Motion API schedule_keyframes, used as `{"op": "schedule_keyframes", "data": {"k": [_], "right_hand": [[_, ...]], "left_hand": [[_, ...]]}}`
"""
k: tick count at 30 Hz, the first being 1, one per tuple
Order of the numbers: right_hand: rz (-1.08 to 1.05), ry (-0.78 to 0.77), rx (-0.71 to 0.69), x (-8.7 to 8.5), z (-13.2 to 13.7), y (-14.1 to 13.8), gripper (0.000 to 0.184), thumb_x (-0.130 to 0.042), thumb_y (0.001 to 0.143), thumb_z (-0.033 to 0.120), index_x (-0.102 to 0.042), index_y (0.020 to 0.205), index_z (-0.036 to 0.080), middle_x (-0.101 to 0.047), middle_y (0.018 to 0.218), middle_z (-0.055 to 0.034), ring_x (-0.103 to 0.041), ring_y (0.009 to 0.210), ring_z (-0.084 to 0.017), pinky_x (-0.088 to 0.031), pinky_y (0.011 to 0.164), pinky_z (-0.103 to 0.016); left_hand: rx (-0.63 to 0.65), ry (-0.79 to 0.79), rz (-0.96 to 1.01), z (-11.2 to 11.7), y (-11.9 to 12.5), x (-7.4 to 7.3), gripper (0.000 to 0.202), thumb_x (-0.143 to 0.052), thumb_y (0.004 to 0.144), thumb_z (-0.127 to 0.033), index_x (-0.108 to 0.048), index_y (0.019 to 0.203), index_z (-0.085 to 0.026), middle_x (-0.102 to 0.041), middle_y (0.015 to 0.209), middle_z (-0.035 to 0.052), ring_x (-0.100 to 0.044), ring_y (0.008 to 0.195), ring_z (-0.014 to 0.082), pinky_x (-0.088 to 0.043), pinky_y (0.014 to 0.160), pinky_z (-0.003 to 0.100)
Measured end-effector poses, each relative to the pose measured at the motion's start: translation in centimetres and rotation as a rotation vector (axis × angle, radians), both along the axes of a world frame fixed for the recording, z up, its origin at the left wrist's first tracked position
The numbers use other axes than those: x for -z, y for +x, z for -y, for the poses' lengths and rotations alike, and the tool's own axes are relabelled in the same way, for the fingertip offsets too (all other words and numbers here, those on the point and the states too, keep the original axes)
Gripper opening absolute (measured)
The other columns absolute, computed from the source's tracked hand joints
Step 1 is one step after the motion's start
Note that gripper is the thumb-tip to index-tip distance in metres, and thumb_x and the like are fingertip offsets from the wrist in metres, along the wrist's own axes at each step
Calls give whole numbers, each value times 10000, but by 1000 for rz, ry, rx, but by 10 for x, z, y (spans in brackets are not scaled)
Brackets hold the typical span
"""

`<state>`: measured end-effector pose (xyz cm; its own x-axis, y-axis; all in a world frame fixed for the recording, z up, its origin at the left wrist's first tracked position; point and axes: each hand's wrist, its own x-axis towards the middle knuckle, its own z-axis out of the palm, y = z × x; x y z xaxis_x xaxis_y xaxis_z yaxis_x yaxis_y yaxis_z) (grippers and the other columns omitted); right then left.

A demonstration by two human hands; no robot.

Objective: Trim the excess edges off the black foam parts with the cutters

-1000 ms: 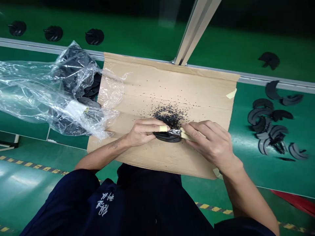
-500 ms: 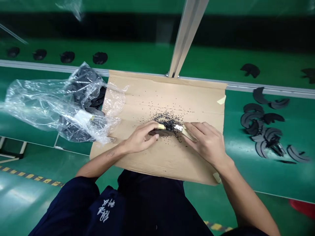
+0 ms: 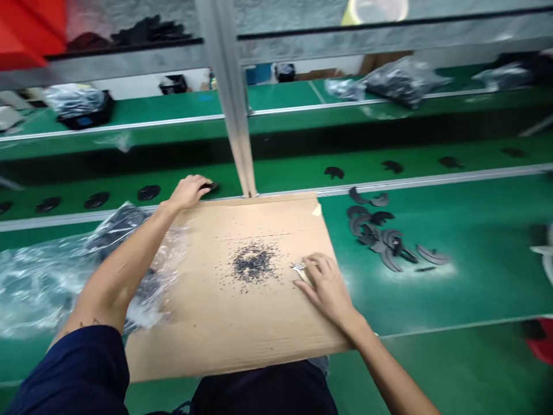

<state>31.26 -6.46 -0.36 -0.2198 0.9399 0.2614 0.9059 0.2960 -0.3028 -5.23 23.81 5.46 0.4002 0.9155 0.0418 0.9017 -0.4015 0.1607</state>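
My left hand (image 3: 188, 192) reaches forward past the far edge of the cardboard sheet (image 3: 228, 328). Its fingers are closed on a dark, rounded black part (image 3: 210, 185) at the green belt; most of that part is hidden. My right hand (image 3: 327, 283) rests on the right side of the cardboard. It is curled around small silver-tipped nippers (image 3: 299, 268) with a pale handle, whose jaws point left. Between the hands, a pile of tiny black bits (image 3: 253, 264) is scattered across the cardboard.
Black parts (image 3: 149, 192) sit in a spaced row along the green belt (image 3: 285, 173). A clear plastic bag (image 3: 47, 282) of black parts lies left. Loose curved black pieces (image 3: 375, 230) are heaped right. A metal post (image 3: 228, 98) rises behind the cardboard.
My left hand has left the middle of the cardboard and carried the black part forward to the belt. My right hand has drawn away from the bits, keeping the nippers. The view has tilted up.
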Motion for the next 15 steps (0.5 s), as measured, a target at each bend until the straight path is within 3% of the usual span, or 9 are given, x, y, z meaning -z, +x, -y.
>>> {"op": "schedule_keyframes", "data": {"k": [4,7,11,13,15], "right_hand": [[-37,31,49,-6,-11,19,356,-510,1007,417,-663,1253,211,-663,1239,-151,-617,1179,-293,-551,981,-461],[60,88,138,-12,-60,52,295,-467,990,230,-738,1106,211,-717,1135,-120,-662,1050,-245,-569,907,-383],[98,83,236,-34,-168,99,384,-464,901,56,-764,1123,148,-707,1237,-151,-653,1042,-221,-521,889,-343],[96,68,262,-50,-217,111,349,-484,904,70,-778,1092,94,-699,1242,-187,-658,939,-186,-481,808,-318],[84,49,237,-64,-257,115,368,-463,969,172,-808,917,56,-725,1122,-183,-633,769,-119,-409,681,-308]], "left_hand": [[-37,-21,7,-21,-2,20,310,-518,856,-247,-704,1079,-136,-713,1199,178,-642,1170,355,-494,1051,495],[-9,25,44,-3,-14,13,359,-495,887,-331,-696,1123,-149,-689,1287,169,-613,1263,357,-468,1115,505],[185,37,152,69,-54,-14,438,-478,945,-550,-704,1141,-230,-723,1263,100,-647,1225,326,-530,1055,457],[221,7,170,120,-79,-33,423,-495,959,-586,-724,1110,-263,-754,1195,77,-685,1154,304,-562,986,398],[182,-70,152,172,-100,-53,395,-511,974,-571,-738,1103,-274,-769,1151,66,-716,1068,277,-577,909,341]]}}
